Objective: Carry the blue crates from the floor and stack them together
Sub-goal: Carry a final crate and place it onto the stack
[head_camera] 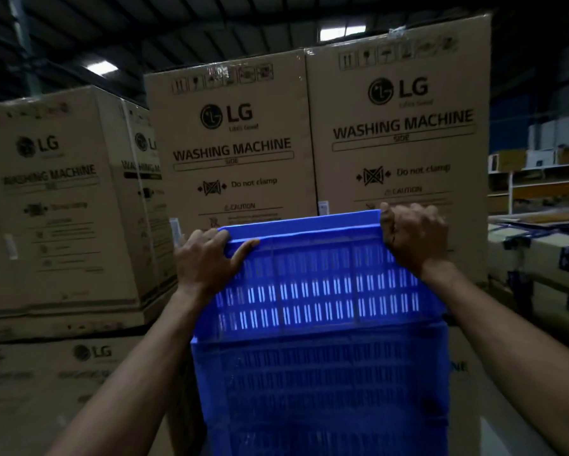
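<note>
Both hands up on the top blue crate (316,284), gripping its upper rim at either end. Left hand (207,258): fingers curled over the rim's left corner, thumb laid along the front edge. Right hand (414,238): fingers wrapped over the right corner, back of hand toward cam. Both forearms reach up from the bottom of the frame.

Top crate sits on / just above a lower blue crate (322,390), lined up w/ it; can't tell if fully seated or a hair off, though the bottom edge meets the lower one's rim across the front. Top crate leans a bit, right end higher. Slotted walls on both; light shows thru the upper one's slots, lower one is in shadow. Stack runs out of view at the bottom, so how many crates below is not visible.

Behind the stack: tall cardboard boxes marked "LG WASHING MACHINE", center box (230,149) and right box (398,126) side by side, close behind the crates. More of the same at left (56,199), stacked on another row. Far right: strapped cartons (539,248) and shelving (539,172) w/ small boxes. Corrugated roof overhead, skylight panel (342,29) lit.
</note>
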